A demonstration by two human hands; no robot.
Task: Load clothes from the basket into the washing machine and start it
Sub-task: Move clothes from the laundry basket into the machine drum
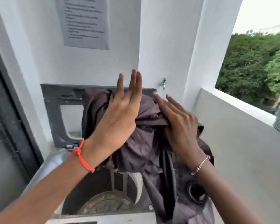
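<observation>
Clothes, here a bundle of dark brown-grey crumpled fabric (145,143), hang in the air above the open top of a grey top-loading washing machine (44,168), held up between two bare hands. Nearest the camera, at the bottom of the view, the machine's round drum (107,202) is seen from above, with a pale ribbed disc at its bottom. A long fold of the fabric trails down over the right side of the machine's opening, and a dark round ring shows in the cloth there.

Both forearms reach forward from the lower corners. A tied orange-red thread band (81,156) sits on the left wrist, and a thin metal chain bracelet (200,164) on the right wrist.

The left hand (118,115) lies against the left side of the bundle with its fingers straight and spread upward, flat and not clenched. The right hand (179,122) presses on the upper right of the bundle with its fingers stretched forward; its thumb is hidden under the cloth, so I cannot tell whether it pinches the fabric.

Behind the bundle the machine's dark grey lid (63,110) stands raised against a white wall. Just right of the lid, a small metal tap (164,83) sticks out of the wall. Higher up, a printed paper notice (86,21) is fixed to the wall, its text too blurred to read. At far right, beyond a low white parapet (233,101), are green trees (252,65).
</observation>
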